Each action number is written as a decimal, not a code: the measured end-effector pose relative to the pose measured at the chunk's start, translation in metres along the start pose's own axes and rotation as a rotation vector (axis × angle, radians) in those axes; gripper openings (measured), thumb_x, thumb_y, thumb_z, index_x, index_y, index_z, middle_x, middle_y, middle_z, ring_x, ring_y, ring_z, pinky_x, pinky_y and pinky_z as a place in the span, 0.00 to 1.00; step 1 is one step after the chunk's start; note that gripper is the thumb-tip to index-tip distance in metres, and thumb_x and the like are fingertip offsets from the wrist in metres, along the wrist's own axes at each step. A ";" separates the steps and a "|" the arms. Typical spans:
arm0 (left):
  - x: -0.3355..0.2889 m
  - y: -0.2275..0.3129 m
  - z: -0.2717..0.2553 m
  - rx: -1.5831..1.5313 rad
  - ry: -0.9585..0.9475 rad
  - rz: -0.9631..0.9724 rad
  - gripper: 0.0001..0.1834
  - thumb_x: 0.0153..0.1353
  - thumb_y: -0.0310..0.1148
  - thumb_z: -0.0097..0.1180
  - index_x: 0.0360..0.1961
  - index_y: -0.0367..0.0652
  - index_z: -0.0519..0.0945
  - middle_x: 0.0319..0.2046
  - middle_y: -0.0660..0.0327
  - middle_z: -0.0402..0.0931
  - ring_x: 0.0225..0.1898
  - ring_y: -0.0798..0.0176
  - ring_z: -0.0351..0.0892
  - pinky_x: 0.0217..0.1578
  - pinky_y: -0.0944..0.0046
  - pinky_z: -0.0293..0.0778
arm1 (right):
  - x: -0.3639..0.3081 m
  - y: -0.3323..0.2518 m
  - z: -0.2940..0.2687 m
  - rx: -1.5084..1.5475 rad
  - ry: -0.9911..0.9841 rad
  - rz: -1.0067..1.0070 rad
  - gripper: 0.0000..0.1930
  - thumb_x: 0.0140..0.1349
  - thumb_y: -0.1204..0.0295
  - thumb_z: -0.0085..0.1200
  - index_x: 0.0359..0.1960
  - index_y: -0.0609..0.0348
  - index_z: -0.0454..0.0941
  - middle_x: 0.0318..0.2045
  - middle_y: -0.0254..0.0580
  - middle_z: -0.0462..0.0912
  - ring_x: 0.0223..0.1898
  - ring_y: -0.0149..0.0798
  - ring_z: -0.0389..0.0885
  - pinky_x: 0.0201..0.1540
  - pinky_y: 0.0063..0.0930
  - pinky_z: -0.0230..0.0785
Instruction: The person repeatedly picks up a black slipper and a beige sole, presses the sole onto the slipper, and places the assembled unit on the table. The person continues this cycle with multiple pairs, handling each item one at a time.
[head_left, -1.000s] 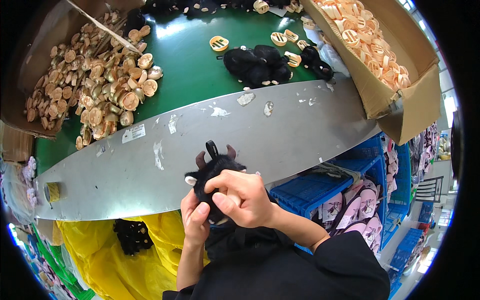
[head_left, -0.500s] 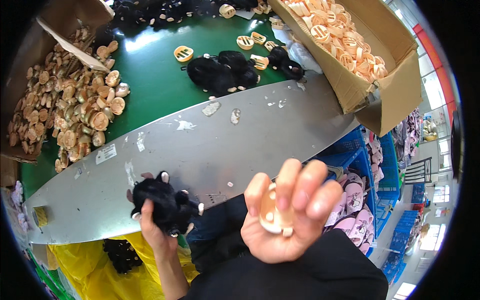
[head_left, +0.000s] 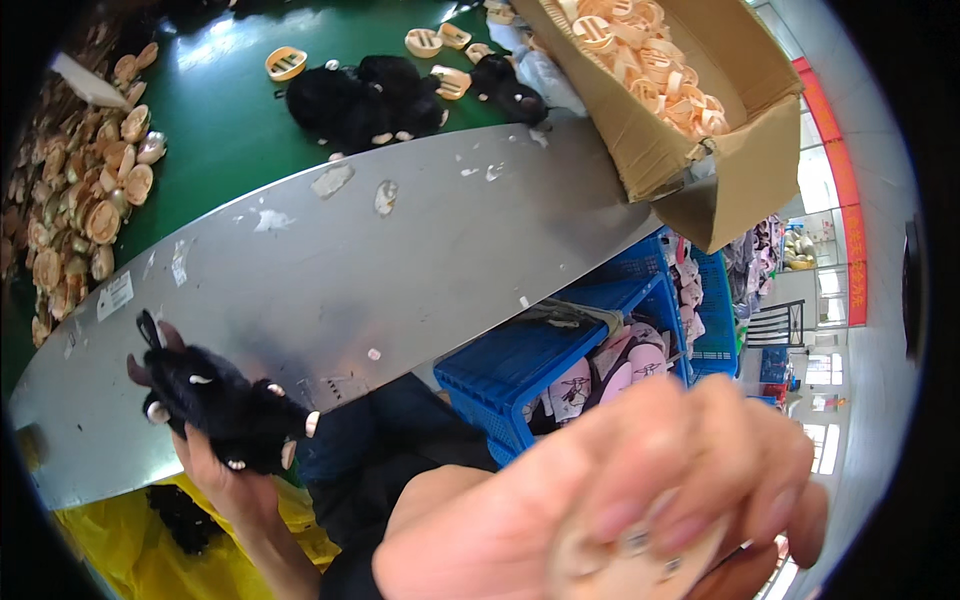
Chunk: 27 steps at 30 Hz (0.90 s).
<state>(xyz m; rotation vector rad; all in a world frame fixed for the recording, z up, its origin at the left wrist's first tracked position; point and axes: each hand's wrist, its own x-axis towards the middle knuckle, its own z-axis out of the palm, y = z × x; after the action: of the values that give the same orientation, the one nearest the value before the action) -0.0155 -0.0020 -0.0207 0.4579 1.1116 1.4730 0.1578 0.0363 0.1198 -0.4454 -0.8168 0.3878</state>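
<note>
A small black plush toy [head_left: 225,405] with dark brown horns and pale feet rests in my left hand [head_left: 235,490], fingers closed around its underside, over the near edge of the metal ledge. Close to the camera, my right hand [head_left: 650,480] has its bent fingers on a beige rounded plastic piece [head_left: 630,568]. Two small shiny spots show on that piece between the fingertips. Its lower part is cut off by the frame edge, and the hand is slightly blurred.
Black plush toys [head_left: 345,105] and slotted beige plastic pieces [head_left: 286,64] lie on the green surface. A cardboard box [head_left: 650,150] of similar pieces stands right; a heap of shell-like pieces [head_left: 103,222] lies left. Blue crates [head_left: 490,385] hold pink items. A yellow bag [head_left: 110,545] hangs below.
My right hand has moved toward the lower right and nearer the camera with the plastic piece, turning over. The toy in my left hand appears turned and further left. The view has swung right.
</note>
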 end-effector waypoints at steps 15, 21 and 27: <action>-0.010 0.008 0.026 -0.204 -0.033 -0.174 0.32 0.67 0.31 0.56 0.72 0.43 0.64 0.54 0.57 0.77 0.51 0.59 0.82 0.54 0.59 0.79 | -0.060 0.046 -0.022 -0.058 -0.202 0.352 0.18 0.56 0.85 0.45 0.50 0.63 0.66 0.45 0.45 0.64 0.33 0.31 0.68 0.33 0.30 0.69; -0.022 0.005 0.044 0.023 0.016 -0.105 0.17 0.74 0.33 0.53 0.60 0.39 0.76 0.51 0.59 0.80 0.52 0.65 0.81 0.53 0.63 0.78 | -0.108 0.076 -0.056 -0.095 -0.496 0.385 0.16 0.63 0.80 0.44 0.53 0.67 0.64 0.49 0.52 0.67 0.41 0.37 0.74 0.47 0.38 0.74; -0.024 0.010 0.036 -0.028 0.022 -0.070 0.16 0.71 0.28 0.57 0.58 0.38 0.77 0.49 0.61 0.82 0.48 0.66 0.83 0.50 0.65 0.79 | -0.092 0.069 -0.075 -0.555 -0.829 0.290 0.17 0.65 0.74 0.54 0.55 0.64 0.74 0.39 0.48 0.82 0.40 0.52 0.78 0.47 0.41 0.72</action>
<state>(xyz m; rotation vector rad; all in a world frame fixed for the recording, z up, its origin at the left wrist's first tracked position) 0.0133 -0.0092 0.0120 0.3808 1.1119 1.4339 0.1464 0.0317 -0.0167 -0.9529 -1.6912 0.6312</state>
